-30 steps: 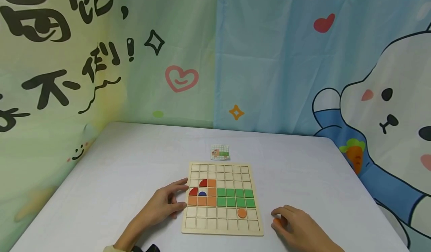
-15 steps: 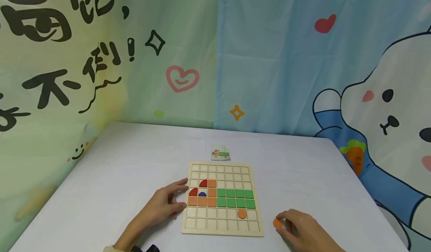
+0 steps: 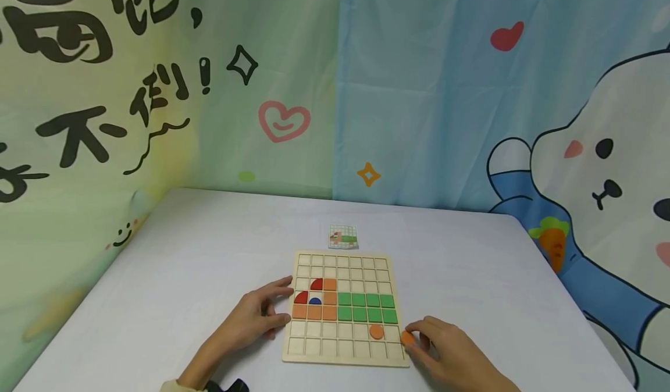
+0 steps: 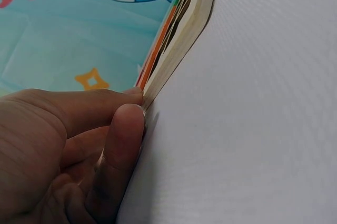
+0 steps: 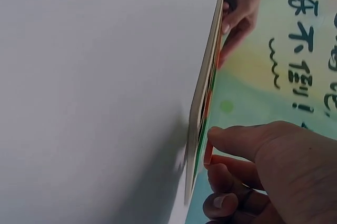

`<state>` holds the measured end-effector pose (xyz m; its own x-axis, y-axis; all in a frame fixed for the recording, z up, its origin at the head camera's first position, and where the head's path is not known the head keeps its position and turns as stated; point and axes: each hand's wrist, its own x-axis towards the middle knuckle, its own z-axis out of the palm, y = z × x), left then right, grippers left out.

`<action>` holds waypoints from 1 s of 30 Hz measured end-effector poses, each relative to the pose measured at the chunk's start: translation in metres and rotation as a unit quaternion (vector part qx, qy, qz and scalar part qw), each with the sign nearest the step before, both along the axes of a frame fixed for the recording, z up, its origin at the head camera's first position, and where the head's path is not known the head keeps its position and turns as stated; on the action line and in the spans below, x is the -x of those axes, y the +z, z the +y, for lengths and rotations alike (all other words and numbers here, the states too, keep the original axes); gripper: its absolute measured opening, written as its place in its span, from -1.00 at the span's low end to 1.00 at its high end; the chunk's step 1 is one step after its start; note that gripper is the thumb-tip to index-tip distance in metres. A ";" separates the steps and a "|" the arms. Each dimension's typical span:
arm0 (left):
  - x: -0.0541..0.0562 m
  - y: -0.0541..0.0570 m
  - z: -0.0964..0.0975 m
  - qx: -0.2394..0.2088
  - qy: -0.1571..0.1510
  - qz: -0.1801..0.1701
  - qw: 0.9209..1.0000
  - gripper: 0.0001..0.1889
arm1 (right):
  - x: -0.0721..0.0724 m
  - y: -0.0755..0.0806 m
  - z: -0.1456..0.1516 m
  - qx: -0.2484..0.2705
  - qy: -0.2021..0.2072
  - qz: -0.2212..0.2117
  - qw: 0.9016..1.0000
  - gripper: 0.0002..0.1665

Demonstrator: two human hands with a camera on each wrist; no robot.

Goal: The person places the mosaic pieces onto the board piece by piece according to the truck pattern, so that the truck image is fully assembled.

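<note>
A square wooden grid board (image 3: 310, 348) lies on the table, bearing green and orange squares, two red quarter-circles and a blue half-circle. One orange disc (image 3: 376, 331) sits in a lower-right cell. My right hand (image 3: 445, 351) pinches a second orange disc (image 3: 407, 338) between thumb and fingers at the board's right edge; in the right wrist view this disc (image 5: 208, 152) shows edge-on. My left hand (image 3: 259, 316) rests fingertips against the board's left edge. Up close in the left wrist view, the thumb (image 4: 125, 134) and a finger meet the wooden rim.
Behind the board lies a small card (image 3: 342, 237) printed with a coloured grid picture. White cloth covers the table (image 3: 445, 252). A printed curtain (image 3: 419, 89) hangs along its back. A dark object (image 3: 237, 386) shows below the left wrist.
The right hand dips slightly away, then comes left and up with the orange disc to the board's right edge. The left hand and the pieces on the board stay put.
</note>
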<state>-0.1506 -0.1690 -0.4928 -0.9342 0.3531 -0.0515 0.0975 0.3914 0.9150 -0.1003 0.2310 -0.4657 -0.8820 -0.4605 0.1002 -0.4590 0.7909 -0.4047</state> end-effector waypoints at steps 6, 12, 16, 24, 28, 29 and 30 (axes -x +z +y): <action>0.000 0.000 0.000 -0.011 -0.002 -0.001 1.000 -0.40 | 0.005 0.001 -0.027 0.021 0.046 0.028 0.998 -0.82; 0.001 -0.001 0.000 -0.003 -0.002 0.001 1.000 -0.40 | 0.010 0.002 -0.052 0.017 0.072 0.030 0.997 -0.79; 0.002 -0.001 0.000 0.002 -0.002 0.006 1.000 -0.40 | 0.014 0.004 -0.066 0.016 0.083 0.026 0.996 -0.77; 0.003 -0.001 0.000 0.007 -0.002 0.008 1.000 -0.40 | 0.022 0.006 -0.097 0.024 0.102 0.035 0.994 -0.81; 0.003 -0.002 0.000 0.004 0.000 0.002 1.000 -0.41 | 0.025 0.003 -0.108 0.025 0.121 0.052 0.991 -0.82; 0.003 -0.002 0.000 0.002 0.000 0.002 1.000 -0.40 | 0.026 0.002 -0.111 0.024 0.125 0.055 0.990 -0.81; 0.003 -0.002 0.000 0.000 -0.001 0.001 1.000 -0.40 | 0.027 0.001 -0.113 0.024 0.129 0.060 0.990 -0.81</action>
<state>-0.1531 -0.1695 -0.4945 -0.9335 0.3551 -0.0493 0.1006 0.3915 0.9147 -0.1270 0.1177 -0.4647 -0.7164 -0.6607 0.2239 -0.6898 0.6229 -0.3690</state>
